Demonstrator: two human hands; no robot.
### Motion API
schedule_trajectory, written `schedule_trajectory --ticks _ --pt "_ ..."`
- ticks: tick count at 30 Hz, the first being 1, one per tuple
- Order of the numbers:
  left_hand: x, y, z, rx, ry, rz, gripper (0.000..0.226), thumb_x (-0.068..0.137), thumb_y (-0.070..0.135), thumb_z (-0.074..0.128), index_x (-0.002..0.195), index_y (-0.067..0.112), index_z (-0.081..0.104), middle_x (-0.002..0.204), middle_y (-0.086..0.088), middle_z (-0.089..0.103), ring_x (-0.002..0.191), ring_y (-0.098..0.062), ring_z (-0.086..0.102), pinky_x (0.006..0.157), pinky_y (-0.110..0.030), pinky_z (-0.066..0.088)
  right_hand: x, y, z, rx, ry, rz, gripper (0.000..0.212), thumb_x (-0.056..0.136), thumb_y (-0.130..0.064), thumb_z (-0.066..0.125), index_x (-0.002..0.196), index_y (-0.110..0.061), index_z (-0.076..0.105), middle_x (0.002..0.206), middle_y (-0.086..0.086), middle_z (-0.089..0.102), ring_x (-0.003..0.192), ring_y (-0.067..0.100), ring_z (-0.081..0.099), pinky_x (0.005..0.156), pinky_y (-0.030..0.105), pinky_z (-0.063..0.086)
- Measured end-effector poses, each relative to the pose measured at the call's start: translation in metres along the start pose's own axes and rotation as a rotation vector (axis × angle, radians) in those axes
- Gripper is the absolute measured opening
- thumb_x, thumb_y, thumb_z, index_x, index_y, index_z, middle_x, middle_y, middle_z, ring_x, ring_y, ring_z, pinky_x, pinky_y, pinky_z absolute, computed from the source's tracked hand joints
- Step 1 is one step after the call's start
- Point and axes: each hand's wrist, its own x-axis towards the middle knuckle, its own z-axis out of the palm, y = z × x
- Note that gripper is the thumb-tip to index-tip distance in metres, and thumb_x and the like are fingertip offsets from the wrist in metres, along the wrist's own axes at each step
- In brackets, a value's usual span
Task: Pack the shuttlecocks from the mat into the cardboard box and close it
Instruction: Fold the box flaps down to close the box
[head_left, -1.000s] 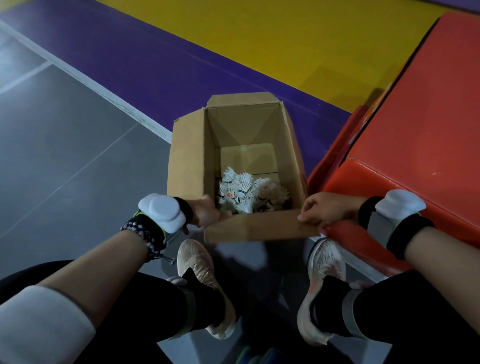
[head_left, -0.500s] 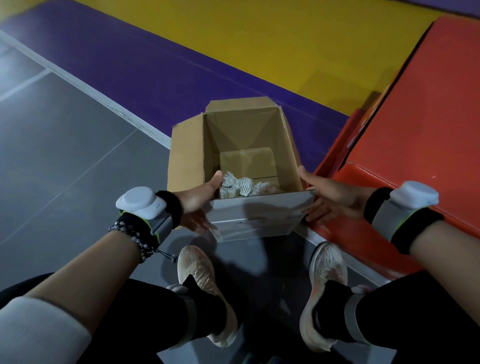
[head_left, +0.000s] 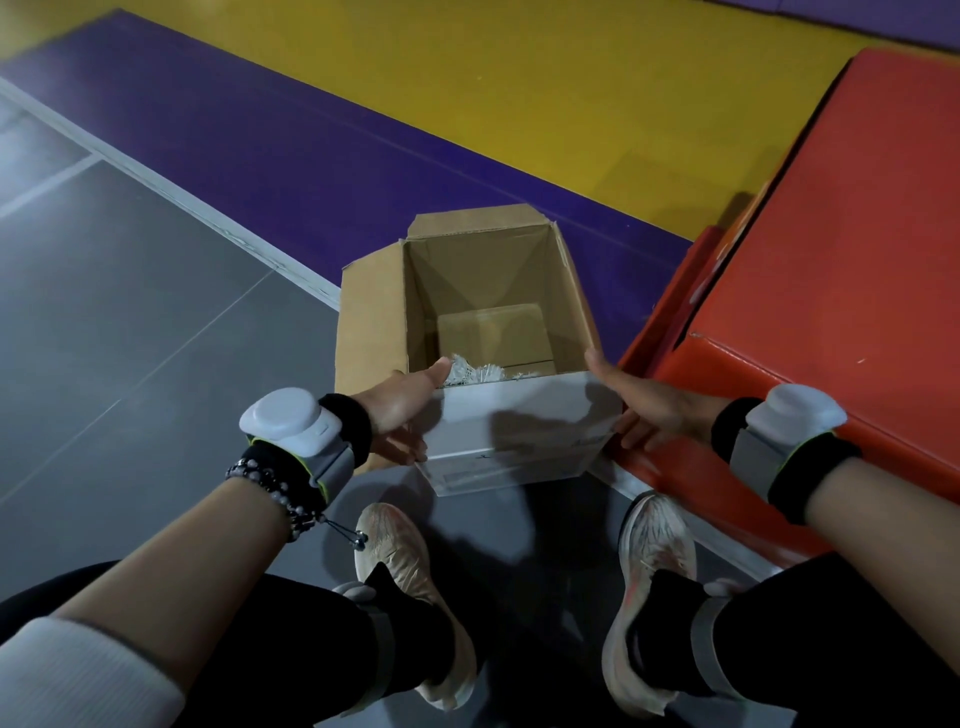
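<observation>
- The cardboard box (head_left: 374, 332) stands on the grey floor (head_left: 130, 312) just in front of the person's feet, with its top open and its left and far flaps standing up.
- The shuttlecocks (head_left: 475, 371) lie in the bottom of the box, bunched against the near wall; only their white feather tips show above the rim.
- The left hand (head_left: 402, 410) rests on the box's near-left corner. Its thumb reaches straight over the rim and its fingers are spread on the pale outer face, not curled.
- The right hand (head_left: 644, 405) lies against the near-right corner. Its thumb points up along the right wall and its straight fingers are spread low on the near face.
- The red mat (head_left: 831, 260) sits just to the right of the box, its lower edge beside the right hand.
- Each wrist carries a white device (head_left: 283, 421) on a black strap, and a bead bracelet (head_left: 270, 486) sits behind the left one.
- Two pale shoes (head_left: 400, 566) stand on the floor below the box.
</observation>
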Motion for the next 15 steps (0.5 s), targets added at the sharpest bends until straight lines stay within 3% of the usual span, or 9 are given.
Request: schedule_trajectory --ticks 2,4,6,7,9,11,13,14,15 --pt "0.002 0.001 0.0 0.057 0.048 0.02 0.085 0.083 0.077 0.04 0.137 0.011 0.04 0.128 -0.015 0.057 0.1 -0.032 0.067 0.089 -0.047 0.056 0.004 0.003 0.0 -0.032 -0.003 -0.05 0.092 0.07 -0.091 0.021 0.135 -0.03 0.045 0.113 0.006 0.061 0.096 0.026 0.063 0.086 0.038 0.05" --pt "0.002 0.004 0.004 0.047 0.09 0.086 0.054 0.093 0.059 0.045 0.11 0.008 0.052 0.088 0.001 0.072 0.078 -0.014 0.069 0.071 -0.031 0.056 0.008 0.006 0.001 -0.081 0.008 -0.133 0.06 0.078 -0.074 0.049 0.113 -0.026 0.054 0.102 -0.004 0.062 0.096 0.022 0.061 0.076 0.028 0.047" --pt "0.004 0.004 0.011 0.119 0.126 0.147 0.032 0.098 0.035 0.053 0.073 0.015 0.048 0.043 0.016 0.058 0.046 -0.001 0.056 0.055 -0.026 0.046 0.013 0.009 0.001 -0.307 0.087 -0.166 0.063 0.078 -0.058 0.07 0.122 -0.018 0.049 0.11 -0.003 0.063 0.104 0.022 0.061 0.082 0.027 0.049" --pt "0.004 0.004 0.015 0.207 0.121 0.173 0.034 0.097 0.03 0.056 0.067 0.018 0.044 0.043 0.017 0.057 0.049 -0.001 0.056 0.058 -0.027 0.046 0.014 0.011 0.004 -0.449 0.152 -0.164 0.073 0.078 -0.053 0.072 0.13 -0.012 0.041 0.115 0.002 0.064 0.106 0.025 0.062 0.087 0.034 0.051" --pt "0.004 0.001 0.021 0.389 0.109 0.211 0.03 0.094 0.039 0.058 0.076 0.016 0.05 0.084 0.008 0.065 0.087 -0.013 0.061 0.081 -0.029 0.051 0.018 0.016 0.01 -0.635 0.246 -0.194 0.085 0.077 -0.047 0.07 0.141 -0.009 0.028 0.116 0.011 0.062 0.104 0.03 0.062 0.089 0.041 0.051" --pt "0.013 -0.01 0.021 0.632 0.106 0.206 0.037 0.089 0.046 0.057 0.104 0.013 0.059 0.123 -0.002 0.048 0.119 -0.018 0.049 0.1 -0.035 0.043 0.019 0.019 0.015 -0.717 0.237 -0.218 0.083 0.076 -0.044 0.069 0.141 -0.012 0.03 0.118 0.011 0.056 0.107 0.03 0.059 0.09 0.042 0.051" --pt "0.012 -0.02 0.025 0.807 0.073 0.264 0.023 0.091 0.037 0.058 0.109 0.022 0.061 0.135 -0.009 0.044 0.125 -0.02 0.046 0.094 -0.029 0.04 0.021 0.024 0.019 -0.772 0.206 -0.219 0.077 0.076 -0.044 0.07 0.138 -0.014 0.037 0.125 0.01 0.048 0.112 0.03 0.056 0.092 0.04 0.049" --pt "0.012 -0.023 0.026 0.859 0.08 0.333 0.007 0.089 0.036 0.062 0.095 0.033 0.061 0.133 -0.008 0.05 0.12 -0.019 0.051 0.082 -0.025 0.04 0.022 0.026 0.022 -0.802 0.201 -0.226 0.075 0.076 -0.043 0.07 0.137 -0.014 0.04 0.127 0.01 0.045 0.113 0.03 0.055 0.093 0.039 0.049" --pt "0.012 -0.023 0.029 0.781 0.031 0.296 0.009 0.085 0.039 0.068 0.082 0.036 0.06 0.124 -0.004 0.059 0.11 -0.016 0.058 0.072 -0.023 0.038 0.023 0.029 0.025 -0.832 0.201 -0.228 0.072 0.076 -0.042 0.07 0.135 -0.014 0.042 0.128 0.01 0.043 0.114 0.03 0.054 0.093 0.038 0.049"
